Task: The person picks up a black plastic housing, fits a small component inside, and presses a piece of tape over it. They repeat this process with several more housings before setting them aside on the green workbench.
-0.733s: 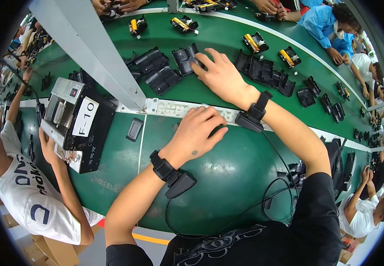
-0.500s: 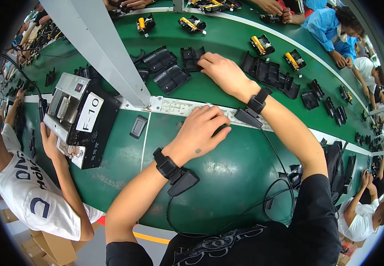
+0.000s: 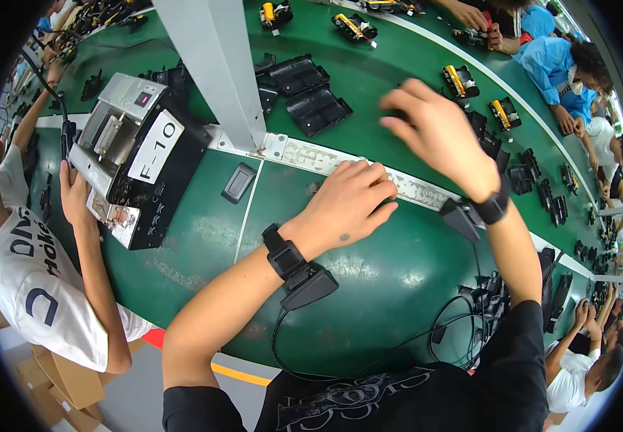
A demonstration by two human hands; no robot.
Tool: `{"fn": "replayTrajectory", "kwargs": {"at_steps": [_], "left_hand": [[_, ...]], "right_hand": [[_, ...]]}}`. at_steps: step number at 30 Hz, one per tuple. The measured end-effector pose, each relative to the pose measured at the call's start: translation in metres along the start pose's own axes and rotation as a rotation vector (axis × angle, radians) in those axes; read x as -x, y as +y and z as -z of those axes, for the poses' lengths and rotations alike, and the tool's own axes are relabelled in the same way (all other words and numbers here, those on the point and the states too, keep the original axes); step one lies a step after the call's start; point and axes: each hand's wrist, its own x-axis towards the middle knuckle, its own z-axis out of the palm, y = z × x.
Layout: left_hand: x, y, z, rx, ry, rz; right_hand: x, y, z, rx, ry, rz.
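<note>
While the right hand [image 3: 437, 133] hangs raised over the far side of the green counter [image 3: 369, 288], fingers spread and loosely curled, it grasps nothing I can see; the nearest black part [image 3: 398, 114] sits just beyond its fingertips, mostly hidden. Left hand [image 3: 347, 205] rests palm down on the near counter at the white divider strip [image 3: 426, 193], fingers curled over something dark; can't tell if it's gripped. My read: keep the left planted as a brace, bring the right straight down on the part, pinch by the edges, clear the neighbouring black trays [image 3: 304, 90].

Labels: white rectangular tag with dark characters on the black machine [image 3: 138, 155] at left, small red patch on its grey top. Yellow-and-black units [image 3: 459, 81] line the far row. Brown cartons [image 3: 59, 378] on the floor, near left.
</note>
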Motion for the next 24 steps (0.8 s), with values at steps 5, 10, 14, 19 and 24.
{"fn": "replayTrajectory", "kwargs": {"at_steps": [5, 10, 14, 19, 24], "left_hand": [[-0.004, 0.000, -0.002, -0.017, -0.015, 0.014], [-0.003, 0.000, -0.001, -0.009, 0.014, -0.002], [-0.003, 0.000, -0.001, 0.014, -0.001, -0.003], [-0.002, 0.000, -0.001, 0.033, -0.006, 0.008], [0.001, 0.000, 0.001, 0.030, -0.008, 0.025]], "right_hand": [[-0.048, -0.022, -0.062, -0.230, 0.125, 0.384], [-0.040, -0.019, -0.059, -0.274, -0.015, 0.347], [-0.033, -0.012, -0.052, -0.174, -0.012, 0.338], [-0.024, 0.015, -0.022, 0.046, -0.139, 0.236], [-0.015, 0.053, 0.012, 0.001, -0.431, 0.100]]}}
